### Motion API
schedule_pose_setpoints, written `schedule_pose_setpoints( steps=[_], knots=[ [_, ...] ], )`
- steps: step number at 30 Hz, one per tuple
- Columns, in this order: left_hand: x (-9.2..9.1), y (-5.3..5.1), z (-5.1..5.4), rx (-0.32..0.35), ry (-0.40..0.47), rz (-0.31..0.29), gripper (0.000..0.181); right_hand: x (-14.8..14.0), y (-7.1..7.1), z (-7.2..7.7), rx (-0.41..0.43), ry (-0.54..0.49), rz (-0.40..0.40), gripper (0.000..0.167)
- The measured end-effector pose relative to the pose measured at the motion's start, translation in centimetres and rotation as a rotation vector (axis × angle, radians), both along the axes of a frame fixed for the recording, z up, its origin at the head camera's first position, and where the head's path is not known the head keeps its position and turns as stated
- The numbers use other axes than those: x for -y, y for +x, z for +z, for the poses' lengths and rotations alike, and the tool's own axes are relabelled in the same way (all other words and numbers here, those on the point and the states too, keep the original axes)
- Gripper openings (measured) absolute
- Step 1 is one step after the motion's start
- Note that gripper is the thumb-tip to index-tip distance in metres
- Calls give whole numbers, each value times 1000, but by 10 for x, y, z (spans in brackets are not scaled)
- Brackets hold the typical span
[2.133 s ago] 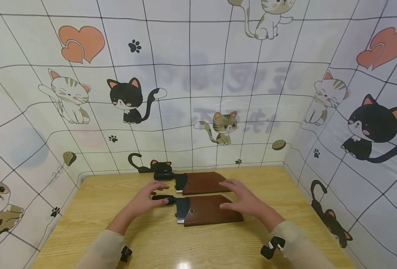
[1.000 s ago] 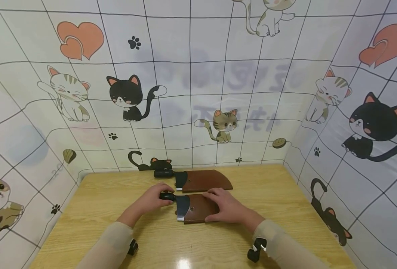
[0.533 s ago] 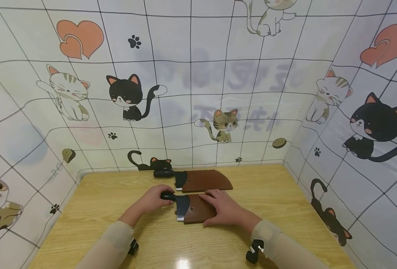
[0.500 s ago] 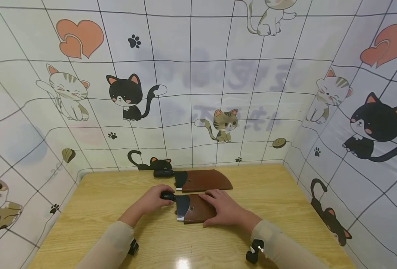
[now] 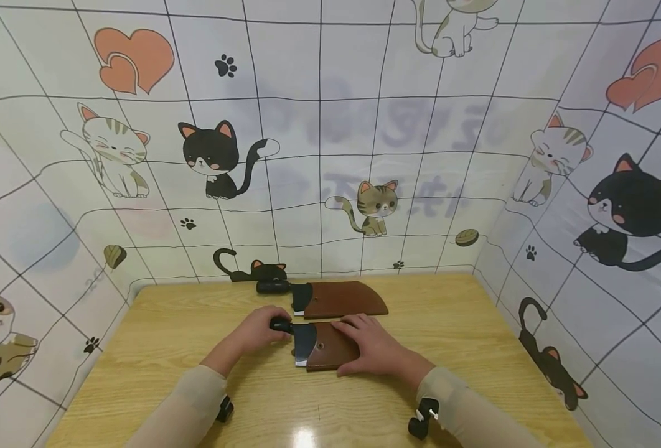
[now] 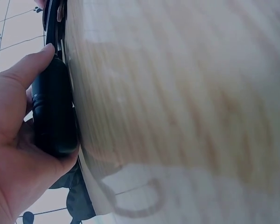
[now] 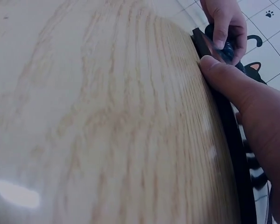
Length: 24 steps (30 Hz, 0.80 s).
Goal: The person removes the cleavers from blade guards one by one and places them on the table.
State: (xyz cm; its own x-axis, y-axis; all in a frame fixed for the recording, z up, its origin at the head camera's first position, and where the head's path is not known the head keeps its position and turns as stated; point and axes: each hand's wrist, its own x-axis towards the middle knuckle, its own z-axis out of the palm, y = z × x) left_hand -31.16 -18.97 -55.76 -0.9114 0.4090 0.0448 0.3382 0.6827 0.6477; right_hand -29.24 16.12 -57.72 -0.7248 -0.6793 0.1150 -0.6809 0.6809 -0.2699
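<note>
A cleaver lies on the wooden table in front of me, its blade mostly hidden in a brown leather sheath (image 5: 326,348). My left hand (image 5: 261,331) grips its black handle (image 6: 55,107), with the thumb along the handle in the left wrist view. My right hand (image 5: 374,346) spans the sheath and holds it, thumb on the near edge and fingers toward the far edge, covering the sheath's right end. A strip of dark blade (image 5: 304,341) shows between handle and sheath. Just behind lies a second sheathed cleaver (image 5: 344,299), touched by neither hand.
The wooden table (image 5: 196,311) ends at a white cloth wall (image 5: 291,230) printed with cartoon cats, which also runs along both sides. Black wrist cameras (image 5: 420,420) sit under both sleeves.
Both hands came in from hovering over the nearer cleaver. The left took hold of the handle and the right took hold of the sheath; over the last half second they barely moved.
</note>
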Motion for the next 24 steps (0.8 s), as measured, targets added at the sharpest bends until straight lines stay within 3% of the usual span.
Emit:
schedule_pose_setpoints(
  steps=[13, 18, 24],
  knots=[
    [2, -3, 2, -113, -94, -8, 23, -3, 1, 9, -79, -3, 54, 104],
    [5, -4, 4, -185, -83, -52, 24, -7, 5, 18, -61, -7, 47, 102],
    [6, -1, 7, -239, -22, -75, 25, -9, 7, 23, -111, 14, 46, 103]
  ],
)
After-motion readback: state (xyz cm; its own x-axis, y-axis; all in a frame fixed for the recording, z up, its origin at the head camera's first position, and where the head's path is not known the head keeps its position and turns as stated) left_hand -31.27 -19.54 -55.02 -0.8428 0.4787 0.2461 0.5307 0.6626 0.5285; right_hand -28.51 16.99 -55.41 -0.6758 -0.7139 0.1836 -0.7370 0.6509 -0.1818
